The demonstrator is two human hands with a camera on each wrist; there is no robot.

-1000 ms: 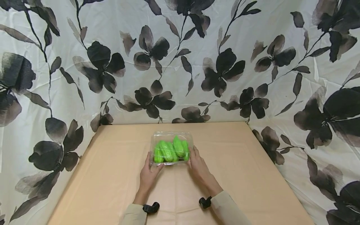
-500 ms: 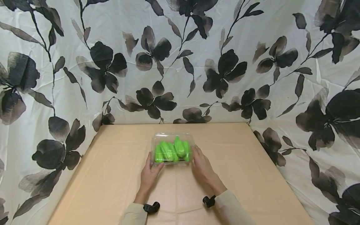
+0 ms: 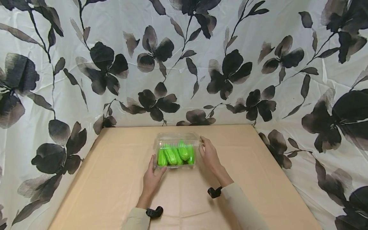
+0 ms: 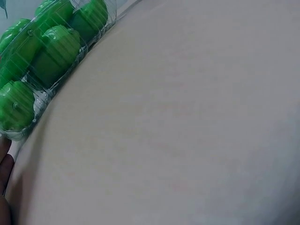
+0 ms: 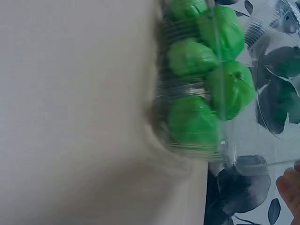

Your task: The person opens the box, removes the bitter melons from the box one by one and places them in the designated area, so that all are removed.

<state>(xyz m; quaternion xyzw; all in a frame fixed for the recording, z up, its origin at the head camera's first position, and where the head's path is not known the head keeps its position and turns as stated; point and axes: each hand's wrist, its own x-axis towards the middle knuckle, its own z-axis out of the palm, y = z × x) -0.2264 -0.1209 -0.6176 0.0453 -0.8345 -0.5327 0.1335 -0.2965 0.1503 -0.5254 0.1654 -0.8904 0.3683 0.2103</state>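
Observation:
A clear plastic clamshell box (image 3: 155, 161) stands on the table, holding several bright green, ridged, pepper-like vegetables (image 3: 171, 156). Its transparent lid (image 3: 179, 136) is raised along the back; in the right wrist view the lid slants up from the vegetables. My left hand (image 3: 152, 179) holds the near left corner, thumb at the front and fingers along the side. At the lid's right edge my right hand (image 3: 210, 155) grips with bent fingers. Only some right fingertips (image 5: 289, 185) show in the right wrist view. The left wrist view catches the vegetables (image 4: 56, 51) through the box wall.
A tan covering lies over the table (image 3: 120, 191). Behind it and on both sides hangs a white cloth (image 3: 189, 76) with dark flower prints. Each wrist wears a black band device (image 3: 154, 212).
My right hand has shifted from the box's right side up to the lid's edge. The lid, closed earlier, has tilted up and back. My left hand has kept its place.

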